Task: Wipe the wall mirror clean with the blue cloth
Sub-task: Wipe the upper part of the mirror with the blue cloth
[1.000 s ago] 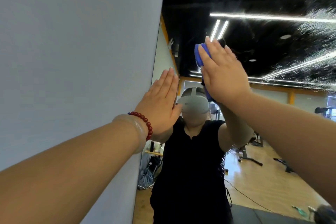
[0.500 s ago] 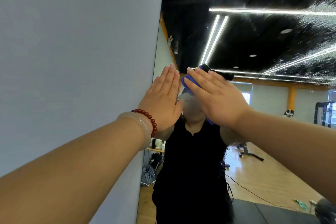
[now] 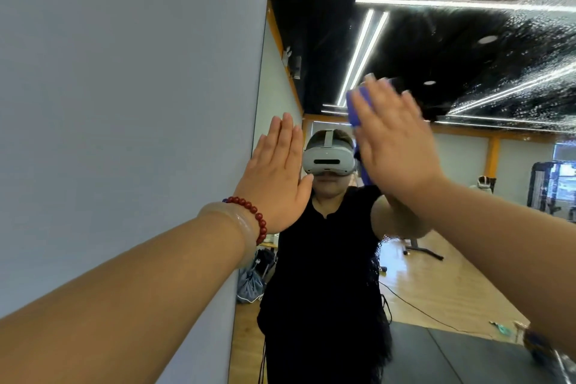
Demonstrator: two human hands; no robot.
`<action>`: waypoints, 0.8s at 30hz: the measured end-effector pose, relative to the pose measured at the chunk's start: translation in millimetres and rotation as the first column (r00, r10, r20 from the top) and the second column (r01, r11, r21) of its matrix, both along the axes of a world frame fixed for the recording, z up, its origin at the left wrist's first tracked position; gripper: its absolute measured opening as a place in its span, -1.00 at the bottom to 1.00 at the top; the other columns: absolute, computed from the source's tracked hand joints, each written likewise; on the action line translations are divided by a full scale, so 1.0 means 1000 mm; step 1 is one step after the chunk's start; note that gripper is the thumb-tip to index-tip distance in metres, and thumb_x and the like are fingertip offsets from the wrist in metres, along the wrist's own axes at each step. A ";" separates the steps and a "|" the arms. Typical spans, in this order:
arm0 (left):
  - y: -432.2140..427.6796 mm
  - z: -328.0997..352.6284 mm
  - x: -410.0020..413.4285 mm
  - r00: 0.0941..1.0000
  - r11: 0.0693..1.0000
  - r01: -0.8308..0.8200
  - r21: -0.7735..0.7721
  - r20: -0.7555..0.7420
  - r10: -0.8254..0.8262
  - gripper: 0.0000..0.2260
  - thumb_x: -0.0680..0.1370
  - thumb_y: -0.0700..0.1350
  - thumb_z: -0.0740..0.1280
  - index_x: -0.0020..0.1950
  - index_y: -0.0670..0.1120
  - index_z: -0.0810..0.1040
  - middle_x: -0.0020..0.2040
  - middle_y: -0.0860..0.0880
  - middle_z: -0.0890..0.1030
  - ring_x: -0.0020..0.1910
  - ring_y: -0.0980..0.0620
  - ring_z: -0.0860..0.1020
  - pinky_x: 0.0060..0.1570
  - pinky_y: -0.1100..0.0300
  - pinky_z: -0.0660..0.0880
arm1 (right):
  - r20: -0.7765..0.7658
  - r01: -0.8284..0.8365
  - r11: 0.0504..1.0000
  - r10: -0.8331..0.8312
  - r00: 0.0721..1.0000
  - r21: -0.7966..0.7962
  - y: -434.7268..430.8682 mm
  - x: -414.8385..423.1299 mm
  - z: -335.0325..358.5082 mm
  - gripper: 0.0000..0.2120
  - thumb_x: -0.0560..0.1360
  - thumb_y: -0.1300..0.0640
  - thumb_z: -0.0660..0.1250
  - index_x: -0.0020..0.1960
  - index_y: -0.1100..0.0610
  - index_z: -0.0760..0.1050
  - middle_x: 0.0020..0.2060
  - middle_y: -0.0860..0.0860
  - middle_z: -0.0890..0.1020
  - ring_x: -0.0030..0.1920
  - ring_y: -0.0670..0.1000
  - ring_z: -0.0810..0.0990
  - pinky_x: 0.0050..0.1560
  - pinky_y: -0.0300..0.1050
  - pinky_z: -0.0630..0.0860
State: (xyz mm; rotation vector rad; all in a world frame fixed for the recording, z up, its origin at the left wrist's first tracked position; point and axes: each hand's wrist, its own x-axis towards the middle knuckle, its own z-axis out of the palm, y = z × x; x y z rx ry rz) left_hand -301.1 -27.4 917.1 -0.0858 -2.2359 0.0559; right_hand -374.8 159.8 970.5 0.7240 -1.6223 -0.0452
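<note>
A large frameless wall mirror [image 3: 452,40] is seen to fill the right part of the view, its left edge abutting a plain pale grey painted wall [image 3: 124,103]. The right hand [image 3: 396,146] is raised against the glass with fingers straight and slightly spread, nothing being gripped; its outline is blurred. A soft blue cleaning cloth [image 3: 353,103] is pressed flat between this palm and the mirror. The cloth is located on the glass just right of the mirror's left edge, and is visible past the left side of the fingers and again below the heel of the hand. The left hand [image 3: 274,178] is laid flat at the mirror's left edge, fingers straight and held together, thumb out to the right; it holds nothing. A dark red bead bracelet [image 3: 254,212] and a pale translucent bangle [image 3: 237,224] are worn on the left wrist. Fine droplets and streaks [image 3: 530,9] are noted on the upper right glass. A white head-worn headset [image 3: 327,159] is reflected between the two hands.
</note>
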 end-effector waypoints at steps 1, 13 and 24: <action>0.000 0.000 0.000 1.000 1.000 -0.005 -0.005 -0.002 0.005 -0.37 0.67 0.08 -0.04 0.38 -0.11 -0.50 0.51 -0.12 -0.44 0.37 0.03 -0.51 0.37 0.15 -0.43 | 0.014 0.002 0.995 -0.001 1.000 -0.097 0.002 -0.001 0.000 -0.49 0.62 0.04 0.02 0.54 0.18 0.20 0.53 0.18 0.21 0.53 0.18 0.14 0.51 0.03 -0.07; 0.010 -0.010 0.000 1.000 1.000 -0.001 0.012 0.007 0.001 -0.35 0.67 0.08 -0.03 0.50 -0.17 -0.41 0.52 -0.14 -0.42 0.39 0.03 -0.49 0.39 0.13 -0.41 | 0.044 0.002 0.984 0.006 0.999 -0.176 0.003 -0.001 -0.031 -0.47 0.63 0.05 0.04 0.56 0.16 0.11 0.55 0.18 0.13 0.55 0.15 0.05 0.52 0.00 -0.15; 0.008 -0.023 -0.010 0.999 1.000 0.001 -0.005 -0.046 -0.001 -0.36 0.66 0.08 -0.04 0.40 -0.10 -0.50 0.50 -0.12 -0.45 0.39 0.00 -0.50 0.33 0.17 -0.49 | 0.054 0.006 0.982 0.005 0.999 -0.187 0.009 -0.004 -0.051 -0.46 0.65 -0.01 -0.01 0.57 0.16 0.06 0.55 0.17 0.12 0.56 0.15 0.02 0.50 -0.09 -0.27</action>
